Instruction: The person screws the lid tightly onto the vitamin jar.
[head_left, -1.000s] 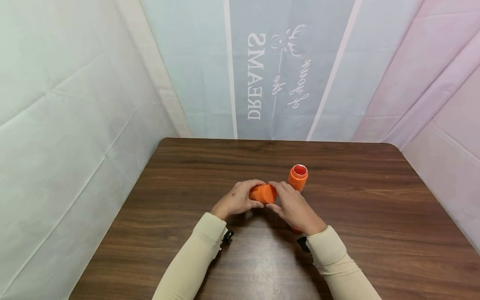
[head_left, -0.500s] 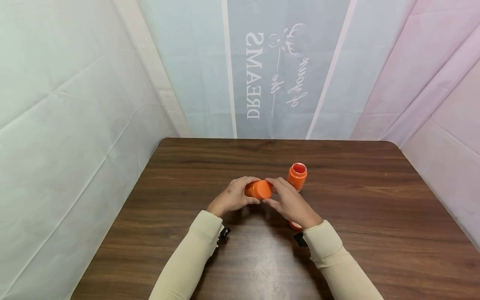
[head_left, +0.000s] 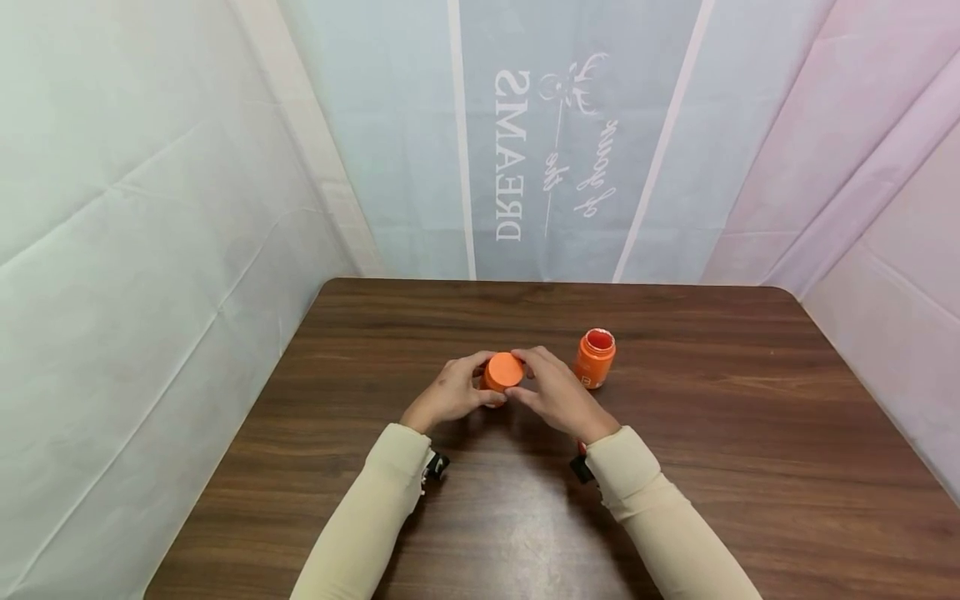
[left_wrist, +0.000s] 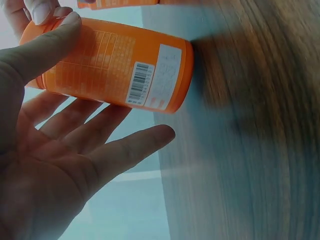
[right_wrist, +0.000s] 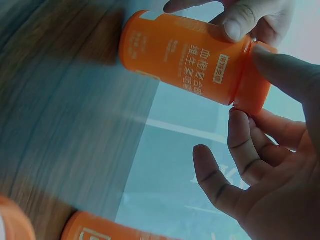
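An orange pill bottle [head_left: 492,397] with its orange cap [head_left: 505,371] on is held between both hands near the middle of the table, close to upright. My left hand [head_left: 450,393] grips the bottle's upper body; in the left wrist view a barcode label [left_wrist: 141,82] shows near its base. My right hand [head_left: 558,398] pinches the cap at its rim, thumb on one side and fingertips on the other, clearest in the right wrist view. Whether the base touches the table I cannot tell. To the right stands a second orange bottle [head_left: 595,360], uncapped, its mouth facing up.
A small red-orange round thing [head_left: 582,447], perhaps a loose cap, lies mostly hidden under my right wrist; its edge [right_wrist: 12,220] shows in the right wrist view. The dark wooden table [head_left: 712,417] meets a printed cloth backdrop [head_left: 420,167] at the back.
Both hands have moved left with the capped bottle, which has swung from tilted to nearly upright, its cap top now facing up. The uncapped bottle stays put, less covered by my right hand.
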